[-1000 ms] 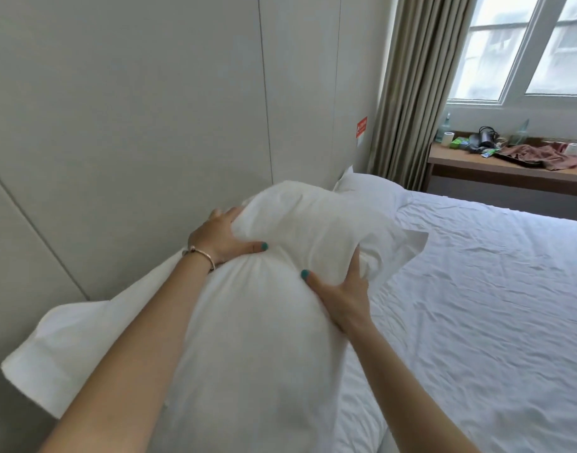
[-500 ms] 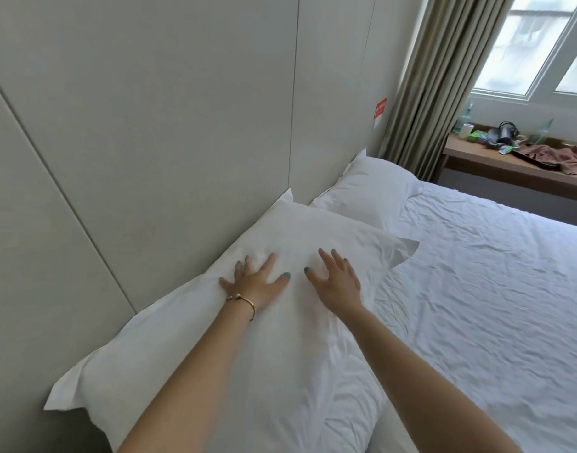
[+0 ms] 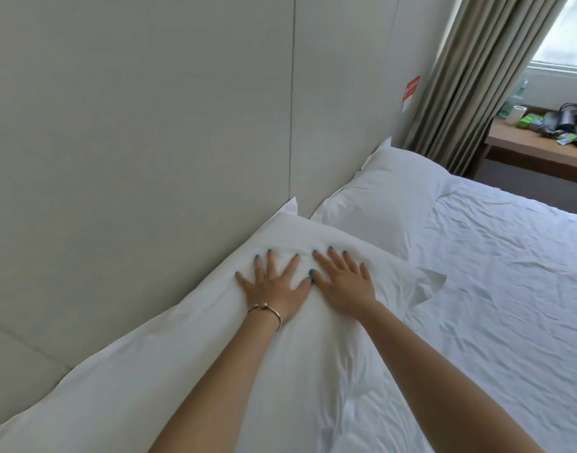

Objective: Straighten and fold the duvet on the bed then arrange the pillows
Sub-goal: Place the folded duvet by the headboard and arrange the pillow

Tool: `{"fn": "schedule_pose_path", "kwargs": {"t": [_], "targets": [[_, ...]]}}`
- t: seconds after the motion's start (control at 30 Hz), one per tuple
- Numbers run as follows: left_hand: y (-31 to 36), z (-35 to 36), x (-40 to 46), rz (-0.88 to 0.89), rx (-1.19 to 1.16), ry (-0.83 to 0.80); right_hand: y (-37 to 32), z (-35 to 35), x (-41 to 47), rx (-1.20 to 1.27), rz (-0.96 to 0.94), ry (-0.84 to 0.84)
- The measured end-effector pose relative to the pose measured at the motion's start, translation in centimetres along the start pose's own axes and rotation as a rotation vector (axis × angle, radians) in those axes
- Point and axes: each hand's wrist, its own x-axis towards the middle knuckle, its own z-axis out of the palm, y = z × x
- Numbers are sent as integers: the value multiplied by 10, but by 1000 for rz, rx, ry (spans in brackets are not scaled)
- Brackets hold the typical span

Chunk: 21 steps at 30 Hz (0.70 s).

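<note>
Both palms flat on near pillow (image 3: pixel 189 361): left hand (image 3: pixel 274 284) fingers splayed wide, bangle (image 3: pixel 267 310) at wrist; right hand (image 3: pixel 344 282) just beside it, thumbs nearly touching, fingers spread too. Gripping nothing, only pressing down into white case. Near pillow lying along padded wall panel (image 3: pixel 133 132), long edge against panel, one corner poking up at panel seam, loose case flap (image 3: pixel 426 286) spilling onto bed sheet (image 3: pixel 503 305) on side away from panel. Second pillow (image 3: pixel 385 197) farther along same panel, toward curtain (image 3: pixel 460 76), near end touching or slightly tucked under near pillow, hard to tell which. No folded duvet identifiable; only wrinkled white sheet away from panel, so duvet position unknown. Step in hand, by judgement: patting and flattening near pillow as part of pillow arranging, likely late in task. To do well: sweep outward from middle toward both ends rather than just pushing down, to even out filling; tuck loose flap under on sheet side; square long edge to panel and line up with second pillow. Risk: pressing centre only leaves dent and puffed ends. Desk (image 3: pixel 535 148) with clutter beyond curtain, irrelevant.
</note>
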Motion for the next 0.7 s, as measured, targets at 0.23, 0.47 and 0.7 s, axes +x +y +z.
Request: {"fn": "schedule_pose_path", "kwargs": {"t": [0.23, 0.47, 0.7], "targets": [[82, 15, 142, 71, 98, 8, 97, -5, 108, 114, 86, -38], [163, 48, 286, 157, -135, -7, 220, 21, 253, 447, 330, -106], [178, 111, 341, 186, -150, -20, 304, 67, 349, 330, 679, 86]]}}
